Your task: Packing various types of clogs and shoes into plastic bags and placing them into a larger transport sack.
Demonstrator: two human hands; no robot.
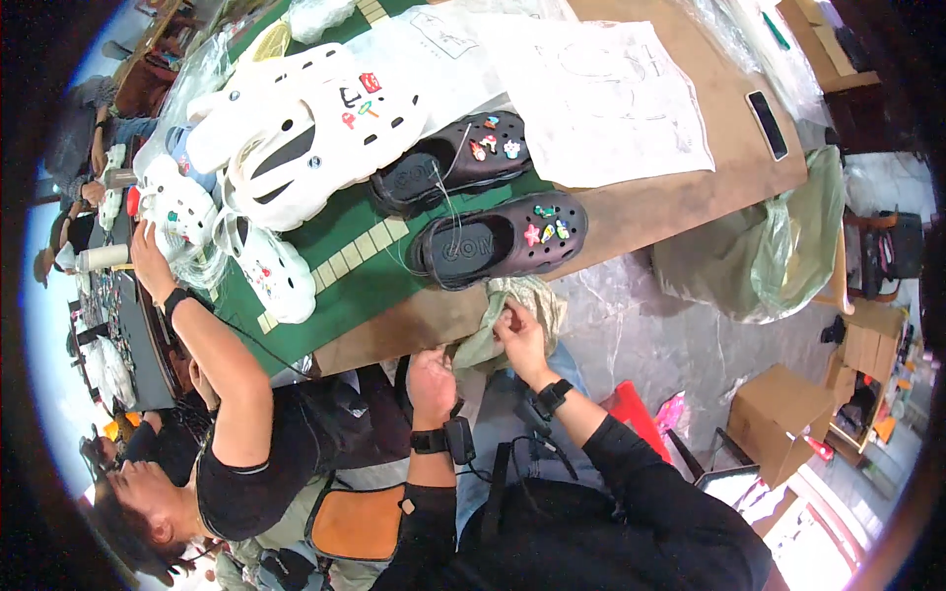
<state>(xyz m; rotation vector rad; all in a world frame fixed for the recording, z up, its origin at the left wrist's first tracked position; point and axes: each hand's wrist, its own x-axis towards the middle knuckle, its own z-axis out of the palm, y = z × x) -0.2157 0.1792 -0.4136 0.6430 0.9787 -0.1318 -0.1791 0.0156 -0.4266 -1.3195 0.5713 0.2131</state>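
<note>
At the near edge of the table, my right hand has its fingers closed on a crumpled pale green cloth-like sheet. My left hand is a fist at the sheet's left end and appears to grip it; its fingertips are partly hidden. Just beyond lie two black clogs, the nearer one and the farther one, both with small colourful charms on top. A clear thread runs over them. To their left are large white clogs and a smaller white clog, also with charms.
A co-worker's hand reaches to the white clogs on the left. Printed white sheets and a phone lie on the brown tabletop. A green bag hangs at the right edge; a cardboard box stands on the floor.
</note>
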